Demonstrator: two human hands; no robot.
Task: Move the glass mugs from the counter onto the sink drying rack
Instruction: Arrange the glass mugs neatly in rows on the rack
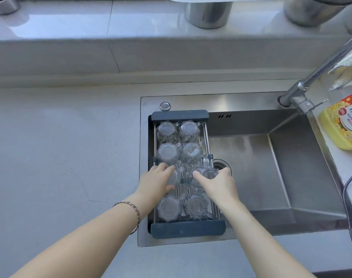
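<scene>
A dark-framed drying rack [180,114] spans the left end of the sink. Several glass mugs stand upside down on it in two columns, such as the far pair [167,131] and the near pair [194,205]. Both of my hands are over the rack's third row. My left hand [154,182] is closed around a glass mug [176,177] in the left column. My right hand [218,183] grips another glass mug [207,172] in the right column. My hands hide most of both mugs, so I cannot tell whether they rest on the bars.
The steel sink basin [271,167] lies right of the rack, with a drain [221,164] beside it. A faucet [303,97] rises at the far right. A yellow dish soap bottle [343,125] stands on the right rim. Grey counter [60,157] spreads left. Metal canisters [208,14] line the sill.
</scene>
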